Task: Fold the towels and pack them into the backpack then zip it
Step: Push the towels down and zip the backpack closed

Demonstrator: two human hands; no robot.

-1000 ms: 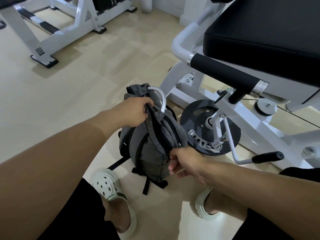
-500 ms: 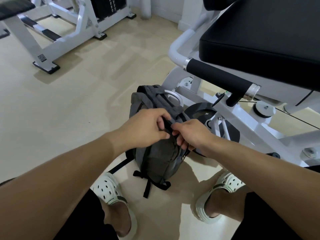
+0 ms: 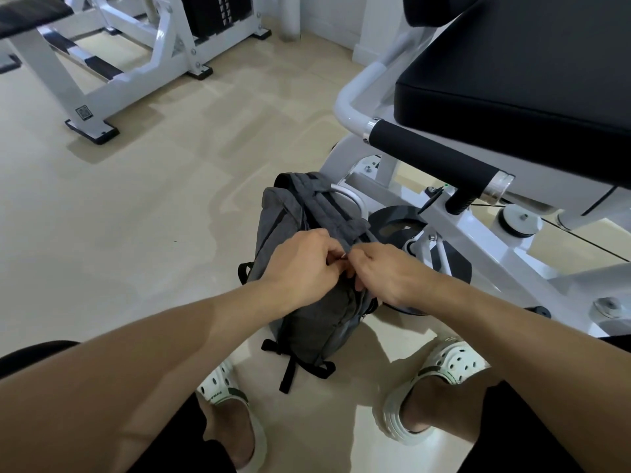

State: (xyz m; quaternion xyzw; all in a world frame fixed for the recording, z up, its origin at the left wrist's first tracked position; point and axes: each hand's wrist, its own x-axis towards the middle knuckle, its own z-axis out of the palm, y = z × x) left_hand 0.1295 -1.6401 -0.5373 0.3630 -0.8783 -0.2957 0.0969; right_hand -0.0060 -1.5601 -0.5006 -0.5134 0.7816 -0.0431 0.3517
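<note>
Both hands meet mid-frame, left hand (image 3: 302, 264) and right hand (image 3: 382, 273) pinching the top seam of the grey backpack (image 3: 307, 268), upright on the floor, long axis running toward upper frame; zipper pull hidden.

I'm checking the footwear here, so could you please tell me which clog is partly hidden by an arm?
The left clog: the left forearm covers its heel side, while the right clog shows almost fully.

Gym. White steel machine (image 3: 454, 230) with a black pad (image 3: 532, 73) and foam grip (image 3: 433, 162) stood at right; a second white frame (image 3: 112, 63), probably with a weight stack (image 3: 211, 11), was behind. Pale floor (image 3: 136, 206).
</note>
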